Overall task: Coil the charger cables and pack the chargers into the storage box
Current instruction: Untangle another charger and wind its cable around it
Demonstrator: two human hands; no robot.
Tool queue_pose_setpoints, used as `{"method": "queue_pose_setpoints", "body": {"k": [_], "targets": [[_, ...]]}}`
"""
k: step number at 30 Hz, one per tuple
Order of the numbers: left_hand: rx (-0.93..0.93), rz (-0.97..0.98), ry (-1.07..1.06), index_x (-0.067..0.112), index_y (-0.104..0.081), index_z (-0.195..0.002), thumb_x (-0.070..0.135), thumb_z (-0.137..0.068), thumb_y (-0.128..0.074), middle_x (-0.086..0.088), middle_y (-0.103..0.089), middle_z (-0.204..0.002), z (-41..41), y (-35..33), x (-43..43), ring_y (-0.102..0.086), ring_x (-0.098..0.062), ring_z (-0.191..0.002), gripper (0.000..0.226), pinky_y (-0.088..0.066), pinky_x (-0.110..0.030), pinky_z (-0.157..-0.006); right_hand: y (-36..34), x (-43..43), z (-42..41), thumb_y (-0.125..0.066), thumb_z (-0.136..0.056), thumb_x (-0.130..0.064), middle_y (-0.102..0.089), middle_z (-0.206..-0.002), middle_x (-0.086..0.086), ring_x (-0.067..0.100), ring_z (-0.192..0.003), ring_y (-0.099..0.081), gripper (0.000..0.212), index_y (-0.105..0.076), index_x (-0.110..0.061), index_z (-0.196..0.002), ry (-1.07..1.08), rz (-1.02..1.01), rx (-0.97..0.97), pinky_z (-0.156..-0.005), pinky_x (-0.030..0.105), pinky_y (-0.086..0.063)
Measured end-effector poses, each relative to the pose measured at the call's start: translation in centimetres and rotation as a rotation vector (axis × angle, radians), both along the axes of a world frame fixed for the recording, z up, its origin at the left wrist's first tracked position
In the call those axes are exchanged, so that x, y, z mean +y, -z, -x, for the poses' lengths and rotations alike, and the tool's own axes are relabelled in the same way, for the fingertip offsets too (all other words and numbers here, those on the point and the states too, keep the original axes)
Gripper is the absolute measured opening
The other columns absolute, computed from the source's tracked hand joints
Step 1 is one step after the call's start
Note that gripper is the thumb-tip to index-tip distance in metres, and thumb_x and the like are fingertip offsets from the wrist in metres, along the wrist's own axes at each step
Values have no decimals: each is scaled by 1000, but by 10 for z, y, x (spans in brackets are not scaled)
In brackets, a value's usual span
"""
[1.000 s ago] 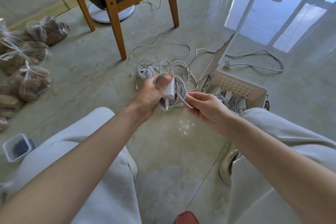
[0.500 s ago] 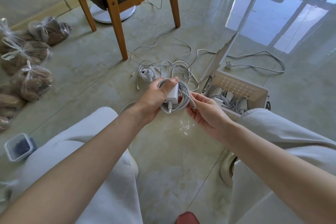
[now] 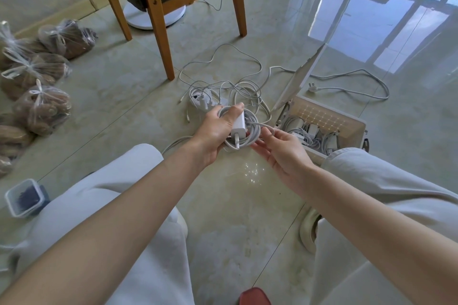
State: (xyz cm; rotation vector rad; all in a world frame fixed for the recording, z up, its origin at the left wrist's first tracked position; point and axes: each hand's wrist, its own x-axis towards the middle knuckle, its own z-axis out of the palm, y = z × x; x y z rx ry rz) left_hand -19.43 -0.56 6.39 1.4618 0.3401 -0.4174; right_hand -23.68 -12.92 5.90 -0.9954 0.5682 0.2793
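My left hand (image 3: 218,129) grips a white charger (image 3: 239,127) together with its coiled cable (image 3: 250,140), thumb across the top of the plug block. My right hand (image 3: 282,151) pinches the cable's free end at the right side of the coil. Behind the hands, a tangle of loose white cables and chargers (image 3: 223,93) lies on the floor. The storage box (image 3: 347,124) stands open to the right with its lid (image 3: 301,77) propped up and several coiled chargers inside.
A wooden chair (image 3: 158,7) stands behind the tangle, with a white round base under it. Tied plastic bags (image 3: 42,106) lie along the left. A small blue-filled container (image 3: 23,198) sits by my left knee. Another long cable with plug (image 3: 352,89) trails behind the box.
My right hand has come in close to the coil, bringing the cable's end with it. The left hand has kept its hold and shifted slightly right.
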Motion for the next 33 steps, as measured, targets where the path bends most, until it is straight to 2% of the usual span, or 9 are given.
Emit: {"method": "queue_pose_setpoints", "body": {"k": [4, 7, 10, 13, 16, 19, 25, 30, 33], "targets": [[42, 49, 34, 12, -55, -95, 30, -92, -58, -5, -55, -78, 4, 1, -1, -56, -14, -61, 19, -50, -20, -50, 0, -8, -6, -48, -94, -5, -61, -81, 11, 10, -65, -61, 18, -59, 5, -105, -32, 40, 46, -59, 17, -56], [30, 50, -28, 11, -56, -97, 30, -92, -58, -6, -56, -80, 1, 1, 1, -55, -15, -65, 20, -49, -20, -50, 1, -6, -5, -48, -94, -8, -60, -69, 6, 3, -48, -60, 15, -60, -3, -85, -138, 133, 2, -55, 13, -54], [33, 91, -47, 8, -55, -109, 32, -91, -58, -9, -56, -88, -2, -1, 4, -57, -16, -70, 30, -51, -22, -53, 2, -6, -5, -46, -95, -8, -61, -60, 2, 3, -49, -59, 20, -56, -6, -78, -175, -19, -14, -56, 13, -54], [-22, 35, -15, 10, -55, -106, 33, -91, -58, -7, -56, -87, -1, -2, 4, -57, -16, -72, 28, -50, -22, -56, 5, -9, -5, -44, -95, -4, -62, -71, 2, 5, -61, -58, 20, -60, -6, -84, -195, -184, -3, -62, 13, -53], [-80, -17, -12, 13, -55, -96, 31, -92, -58, -7, -54, -87, 1, -1, 3, -55, -16, -73, 19, -49, -23, -60, 6, -11, -5, -45, -94, 0, -66, -75, -1, 2, -63, -60, 20, -63, -6, -92, -201, -206, 4, -65, 12, -52], [-64, 20, -24, 11, -55, -101, 32, -92, -57, -7, -55, -87, 1, -1, 4, -56, -14, -70, 22, -50, -20, -55, 5, -13, -5, -51, -90, 1, -69, -79, 1, 4, -67, -65, 17, -64, -3, -100, -142, -214, -11, -65, 14, -55], [6, 66, -38, 6, -54, -112, 34, -92, -57, -14, -56, -95, -2, 0, 9, -57, -20, -76, 34, -51, -29, -67, 5, -11, -4, -58, -85, 4, -71, -77, 4, 8, -69, -67, 18, -65, 0, -101, -169, 122, -157, -68, 15, -55], [-12, 107, -8, 4, -54, -116, 36, -92, -56, -16, -56, -98, -1, 1, 6, -56, -25, -84, 40, -49, -36, -74, 2, -11, -1, -50, -89, -1, -68, -73, -4, 2, -64, -65, 16, -63, -11, -90, -268, -235, -37, -65, 11, -54], [-69, 52, -2, 7, -53, -109, 35, -93, -55, -11, -56, -91, -2, 0, 7, -56, -21, -77, 32, -49, -30, -67, 1, -10, -5, -51, -89, 2, -68, -80, 1, 2, -66, -66, 18, -62, -5, -101, -268, -114, -116, -68, 12, -54]]}}
